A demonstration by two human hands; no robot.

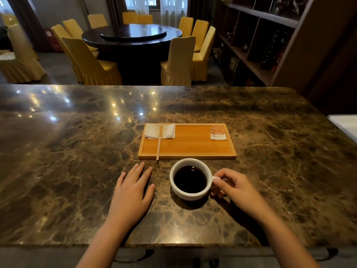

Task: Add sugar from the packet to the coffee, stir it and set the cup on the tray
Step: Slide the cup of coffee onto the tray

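A white cup (190, 194) of black coffee stands on the marble counter (77, 151), just in front of a wooden tray (187, 147). My right hand (237, 188) pinches the cup's handle on its right side. Flat on the counter to the left of the cup lies my left hand (133, 188), fingers spread, holding nothing. An orange sugar packet (218, 132) lies in the tray's far right corner. A wooden stirrer (159, 144) rests on a white napkin (160, 130) at the tray's far left, its near end sticking over the tray's front edge.
Beyond the counter's far edge stands a round dark dining table (133, 35) ringed by several yellow-covered chairs (90, 62). Dark wooden shelving (270, 35) fills the right side. A white object (345, 124) sits at the counter's right edge.
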